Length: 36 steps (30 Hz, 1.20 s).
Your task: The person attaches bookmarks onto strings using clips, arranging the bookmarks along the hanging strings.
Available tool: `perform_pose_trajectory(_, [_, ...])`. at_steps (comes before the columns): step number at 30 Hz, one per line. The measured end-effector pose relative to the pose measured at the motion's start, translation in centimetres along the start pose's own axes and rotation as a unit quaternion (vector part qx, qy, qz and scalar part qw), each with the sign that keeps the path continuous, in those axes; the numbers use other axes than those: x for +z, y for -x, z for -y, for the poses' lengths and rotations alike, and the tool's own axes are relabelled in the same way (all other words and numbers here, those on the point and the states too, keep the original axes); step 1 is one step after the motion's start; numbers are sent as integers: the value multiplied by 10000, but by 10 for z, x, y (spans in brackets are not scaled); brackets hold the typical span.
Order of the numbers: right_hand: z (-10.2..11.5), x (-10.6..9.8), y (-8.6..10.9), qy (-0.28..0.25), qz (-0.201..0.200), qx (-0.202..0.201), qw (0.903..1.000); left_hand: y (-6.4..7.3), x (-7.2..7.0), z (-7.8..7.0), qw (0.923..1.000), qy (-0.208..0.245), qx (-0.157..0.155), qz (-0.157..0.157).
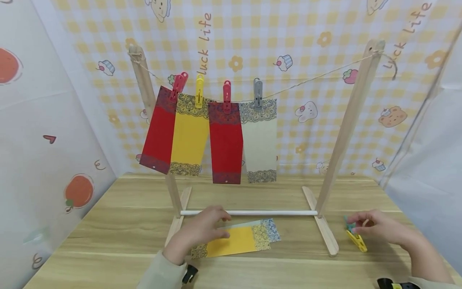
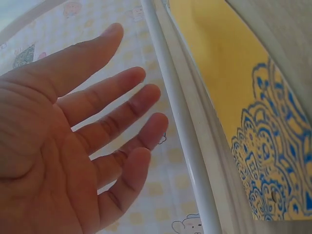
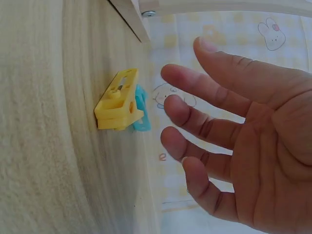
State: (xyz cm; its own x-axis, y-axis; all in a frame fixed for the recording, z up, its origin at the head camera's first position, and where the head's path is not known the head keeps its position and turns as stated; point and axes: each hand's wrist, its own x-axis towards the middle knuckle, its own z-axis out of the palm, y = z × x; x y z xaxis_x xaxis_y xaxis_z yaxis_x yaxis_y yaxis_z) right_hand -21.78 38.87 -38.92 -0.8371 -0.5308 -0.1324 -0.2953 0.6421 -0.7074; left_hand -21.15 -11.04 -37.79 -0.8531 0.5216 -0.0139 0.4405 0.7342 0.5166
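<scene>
My left hand (image 1: 202,226) hovers over the left part of a yellow patterned card (image 1: 236,241), fingers relaxed and holding nothing. Under that card lies a pale card with a blue pattern (image 1: 271,229), mostly hidden. To the right of the rack, my right hand (image 1: 379,226) is above a yellow clothespin (image 1: 357,241) and a teal clothespin (image 1: 350,224) on the table. In the right wrist view its fingers (image 3: 183,109) are loosely bent, apart from the yellow clothespin (image 3: 117,102). The left wrist view shows the left palm (image 2: 58,146) with spread fingers beside the yellow card (image 2: 219,58).
A wooden rack has a right post (image 1: 351,116), a white crossbar (image 1: 249,212) and a string (image 1: 321,76). Red (image 1: 227,148), yellow (image 1: 189,136) and pale (image 1: 260,140) cards hang from it by clothespins, with another red card (image 1: 159,132) tilted at the left.
</scene>
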Motion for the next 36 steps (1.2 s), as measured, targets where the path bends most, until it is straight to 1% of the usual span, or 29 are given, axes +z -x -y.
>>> perform_pose_trajectory(4, [-6, 1, 1, -253, 279, 10, 9993, 0, 3, -1, 9998, -94, -122, 110])
perform_pose_trajectory(6, [-9, 2, 1, -357, 393, -119, 9985, 0, 5, -1, 9996, -175, -128, 190])
perform_pose_trajectory(8, [-12, 3, -1, -448, 464, -355, 9973, -1, 7, -1, 9993, -259, -112, 258])
perform_pose_trajectory(12, [-14, 4, -4, -435, 507, -717, 9952, -1, 10, -2, 9982, -461, -104, 366])
perform_pose_trajectory(14, [-14, 5, -4, -470, 543, -781, 9944, -1, 10, -2, 9975, -539, -155, 427])
perform_pose_trajectory(18, [-13, 5, -3, -454, 602, -703, 9947, 1, 11, -3, 9955, -665, -337, 582])
perform_pose_trajectory(20, [-12, 5, -2, -418, 639, -631, 9951, 1, 12, -3, 9948, -718, -393, 609])
perform_pose_trajectory(26, [-10, 6, -3, -322, 725, -360, 9962, 4, 11, -1, 9940, -893, -310, 549])
perform_pose_trajectory(28, [-10, 6, -3, -364, 724, -319, 9962, 4, 11, -1, 9940, -900, -302, 537])
perform_pose_trajectory(32, [-11, 8, -5, -434, 705, -319, 9961, 5, 11, -1, 9936, -914, -380, 546])
perform_pose_trajectory(36, [-12, 8, -5, -579, 750, -438, 9945, 5, 11, -2, 9929, -932, -466, 572])
